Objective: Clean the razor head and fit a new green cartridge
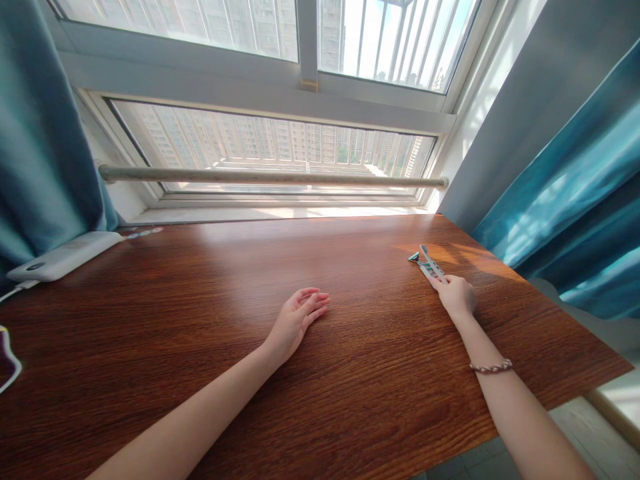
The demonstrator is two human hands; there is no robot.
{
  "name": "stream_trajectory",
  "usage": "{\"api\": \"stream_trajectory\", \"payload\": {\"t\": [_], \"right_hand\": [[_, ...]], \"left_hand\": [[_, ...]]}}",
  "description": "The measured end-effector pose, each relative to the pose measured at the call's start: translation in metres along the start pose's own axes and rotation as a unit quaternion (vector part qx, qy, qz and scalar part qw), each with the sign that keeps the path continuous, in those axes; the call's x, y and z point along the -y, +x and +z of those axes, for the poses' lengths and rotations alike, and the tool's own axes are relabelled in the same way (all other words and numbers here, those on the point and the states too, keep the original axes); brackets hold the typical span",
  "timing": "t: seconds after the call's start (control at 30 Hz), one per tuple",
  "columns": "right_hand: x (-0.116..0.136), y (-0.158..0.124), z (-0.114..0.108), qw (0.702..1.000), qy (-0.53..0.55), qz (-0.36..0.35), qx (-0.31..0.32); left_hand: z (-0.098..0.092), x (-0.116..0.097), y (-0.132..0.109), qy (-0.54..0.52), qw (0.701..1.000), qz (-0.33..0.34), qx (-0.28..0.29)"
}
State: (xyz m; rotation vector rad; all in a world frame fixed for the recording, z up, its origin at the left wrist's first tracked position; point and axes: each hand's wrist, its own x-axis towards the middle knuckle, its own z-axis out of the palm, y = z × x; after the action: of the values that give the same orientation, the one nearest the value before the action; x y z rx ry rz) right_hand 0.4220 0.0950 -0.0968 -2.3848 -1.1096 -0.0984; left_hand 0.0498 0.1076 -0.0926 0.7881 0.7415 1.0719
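Observation:
My left hand [299, 319] rests on the brown wooden table [220, 320] near its middle. Its fingers are loosely bent and apart, holding nothing. To the right, my right hand [457, 295] has its fingers closed around the near end of a small bundle on the tabletop. A toothbrush [424, 251] and a razor [414, 257] with a teal-edged head point away from me there. Between them lies a small pale pack [431, 269] with dark green parts. The handle ends are hidden by my fingers. A braided bracelet [492, 367] circles my right wrist.
A white power strip or charger [67, 257] with a cable lies at the table's left back. Blue curtains [580, 193] hang on both sides. A barred window with a pale horizontal rail [275, 176] stands behind the table. Another white cable [11, 360] shows at the left edge.

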Motion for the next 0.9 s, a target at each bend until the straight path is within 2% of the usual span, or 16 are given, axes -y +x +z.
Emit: {"api": "stream_trajectory", "payload": {"t": [0.2, 0.37, 0.6, 0.9], "right_hand": [[-0.021, 0.029, -0.01, 0.999, 0.03, -0.006, -0.033], [-0.04, 0.054, -0.01, 0.999, 0.018, -0.032, -0.018], [-0.05, 0.052, 0.01, 0.998, -0.026, -0.058, -0.001], [-0.05, 0.055, 0.017, 0.994, -0.057, -0.095, 0.013]], "left_hand": [[0.001, 0.0, 0.0, -0.004, 1.0, -0.001, -0.002], [0.002, -0.001, 0.0, -0.004, 1.0, -0.003, 0.0], [0.002, -0.001, 0.001, -0.011, 1.0, -0.004, -0.004], [0.004, -0.002, 0.001, -0.011, 1.0, -0.014, -0.006]]}}
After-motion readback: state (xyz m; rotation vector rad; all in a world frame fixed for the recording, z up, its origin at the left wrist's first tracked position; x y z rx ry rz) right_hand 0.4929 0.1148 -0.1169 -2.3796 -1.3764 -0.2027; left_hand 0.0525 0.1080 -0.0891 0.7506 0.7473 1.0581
